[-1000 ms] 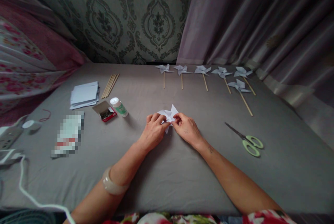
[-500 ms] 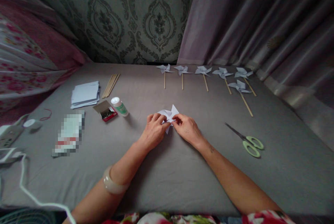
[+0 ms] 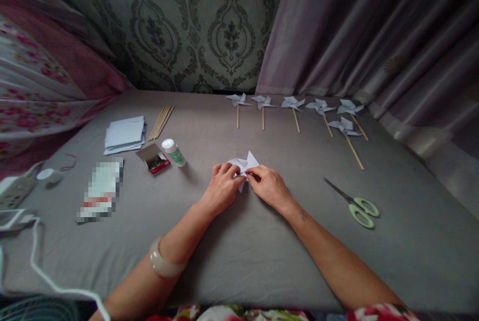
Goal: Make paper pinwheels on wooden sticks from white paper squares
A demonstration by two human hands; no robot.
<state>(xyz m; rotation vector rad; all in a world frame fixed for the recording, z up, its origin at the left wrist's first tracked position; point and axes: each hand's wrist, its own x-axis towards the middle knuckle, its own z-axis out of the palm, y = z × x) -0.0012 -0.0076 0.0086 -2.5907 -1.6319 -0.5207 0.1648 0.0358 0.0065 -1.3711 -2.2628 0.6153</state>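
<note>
A white paper pinwheel (image 3: 244, 163) lies on the grey cloth in front of me, its pointed blades showing past my fingers. My left hand (image 3: 223, 183) presses and pinches it from the left side. From the right, my right hand (image 3: 268, 183) pinches the paper close to its middle. The fingertips of both hands nearly meet there and cover the pinwheel's centre, so I cannot make out any small part between them. No stick shows on this pinwheel.
Several finished pinwheels on sticks (image 3: 295, 106) lie at the back right. Green-handled scissors (image 3: 361, 208) rest at right. To the left are a glue bottle (image 3: 174, 153), an opened small box (image 3: 156, 161), wooden sticks (image 3: 161, 122), a paper stack (image 3: 124, 134) and a power strip (image 3: 18, 188).
Both hands stay on the pinwheel, with only a slight shift of the right fingers. The whole view has moved a little as the head camera tilts.
</note>
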